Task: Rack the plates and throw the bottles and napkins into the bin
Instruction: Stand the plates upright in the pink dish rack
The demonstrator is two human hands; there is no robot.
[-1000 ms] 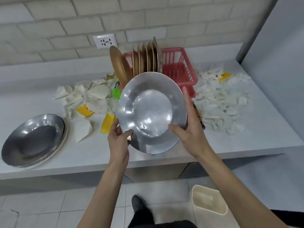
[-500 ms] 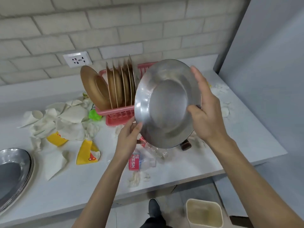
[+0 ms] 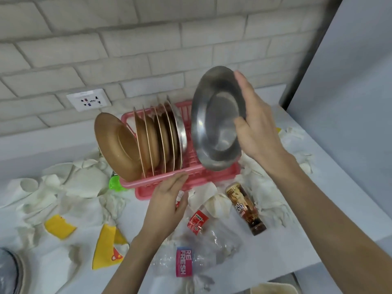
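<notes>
While the right hand (image 3: 254,132) grips the steel plate (image 3: 212,132) on edge by its rim, the plate's lower rim is at the right end of the pink rack (image 3: 140,181), beside racked brown plates (image 3: 148,141); the left hand (image 3: 167,204), fingers straight, reaches the rack's front rim, and a brown bottle (image 3: 246,209) lies near the front edge of the counter (image 3: 328,204)

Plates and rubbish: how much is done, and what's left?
Done: several plates stand in the pink rack. In hand: the right hand holds a steel plate on edge over it; the left hand hovers at its front. Left: stacked plates far left, bottles and napkins on the counter.
</notes>
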